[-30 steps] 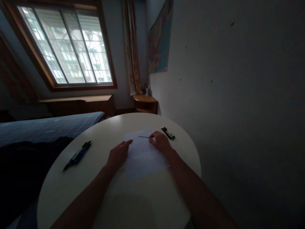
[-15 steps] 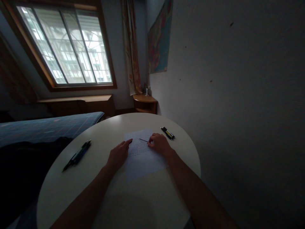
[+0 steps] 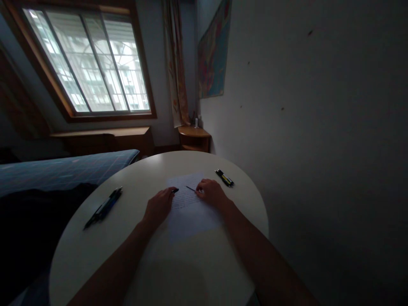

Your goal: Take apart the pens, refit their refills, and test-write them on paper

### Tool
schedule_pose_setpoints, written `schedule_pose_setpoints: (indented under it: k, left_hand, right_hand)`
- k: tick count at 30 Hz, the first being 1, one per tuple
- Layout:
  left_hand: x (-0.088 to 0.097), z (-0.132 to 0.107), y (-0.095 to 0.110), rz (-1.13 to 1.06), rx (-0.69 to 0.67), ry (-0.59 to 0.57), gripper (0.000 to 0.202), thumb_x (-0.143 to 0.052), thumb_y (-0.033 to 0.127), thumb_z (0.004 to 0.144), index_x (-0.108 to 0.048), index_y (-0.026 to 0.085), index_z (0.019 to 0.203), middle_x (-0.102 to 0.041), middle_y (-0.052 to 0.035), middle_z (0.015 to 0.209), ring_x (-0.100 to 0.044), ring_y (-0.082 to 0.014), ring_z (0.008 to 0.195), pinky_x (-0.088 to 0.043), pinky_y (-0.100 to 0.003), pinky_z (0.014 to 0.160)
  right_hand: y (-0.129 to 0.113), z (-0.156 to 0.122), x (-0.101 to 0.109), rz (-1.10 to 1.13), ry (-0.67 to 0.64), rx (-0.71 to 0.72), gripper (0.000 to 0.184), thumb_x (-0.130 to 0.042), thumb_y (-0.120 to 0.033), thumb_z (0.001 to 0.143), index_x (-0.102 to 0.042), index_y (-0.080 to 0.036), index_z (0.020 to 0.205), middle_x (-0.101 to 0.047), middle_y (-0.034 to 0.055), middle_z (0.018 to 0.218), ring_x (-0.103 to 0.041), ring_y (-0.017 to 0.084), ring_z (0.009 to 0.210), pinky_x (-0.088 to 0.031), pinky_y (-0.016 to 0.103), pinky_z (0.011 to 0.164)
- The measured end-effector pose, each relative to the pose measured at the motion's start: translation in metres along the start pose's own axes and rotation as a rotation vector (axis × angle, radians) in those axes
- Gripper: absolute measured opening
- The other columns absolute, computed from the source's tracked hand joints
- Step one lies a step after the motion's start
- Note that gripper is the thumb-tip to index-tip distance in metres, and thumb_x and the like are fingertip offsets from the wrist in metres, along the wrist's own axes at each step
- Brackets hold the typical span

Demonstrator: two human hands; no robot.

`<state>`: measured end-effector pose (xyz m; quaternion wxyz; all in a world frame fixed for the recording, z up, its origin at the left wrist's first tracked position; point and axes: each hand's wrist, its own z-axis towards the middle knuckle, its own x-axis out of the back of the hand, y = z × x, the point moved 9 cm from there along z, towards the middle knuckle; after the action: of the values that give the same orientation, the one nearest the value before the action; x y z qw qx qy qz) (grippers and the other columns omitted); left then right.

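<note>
A sheet of paper, covered with lines of writing in its upper half, is laid on a round white table. A thin dark rod is pinched between the thumb and fingers of the right hand; its free end is pointed left and slightly away, above the writing. By the left hand, at the sheet's left edge, a dark piece is gripped in curled fingers; only its end is exposed, so what it is cannot be told. The two held things are kept apart, with a small gap between them. Dark pens are grouped on the table's left side, and a black-and-yellow bundle is placed just beyond the right hand.
</note>
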<state>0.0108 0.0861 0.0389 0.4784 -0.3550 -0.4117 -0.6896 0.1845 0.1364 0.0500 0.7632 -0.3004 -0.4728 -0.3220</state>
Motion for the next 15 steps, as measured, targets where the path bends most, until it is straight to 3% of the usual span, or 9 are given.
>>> schedule_pose_setpoints:
  k: [10,15]
  left_hand:
    - [0.007,-0.002,0.023,0.051,-0.265,0.053,0.028,-0.044,0.023,0.096,-0.064,0.029,0.115,-0.071,-0.003,0.105,-0.064,-0.0188,0.095,-0.037,-0.039,0.102]
    - [0.01,-0.004,0.032,0.051,-0.341,0.058,0.029,-0.045,0.022,0.096,-0.067,0.032,0.112,-0.071,-0.0006,0.103,-0.064,-0.0175,0.096,-0.025,-0.043,0.111]
  right_hand:
    - [-0.032,0.0,-0.008,0.215,0.008,0.164,0.028,-0.068,-0.034,0.085,-0.067,-0.019,0.109,-0.07,0.0045,0.101,-0.063,0.017,0.094,-0.043,0.028,0.085]
    - [-0.043,-0.001,-0.013,0.2,-0.015,0.198,0.022,-0.065,-0.036,0.088,-0.069,-0.02,0.103,-0.07,0.0046,0.097,-0.063,0.018,0.092,-0.043,0.029,0.084]
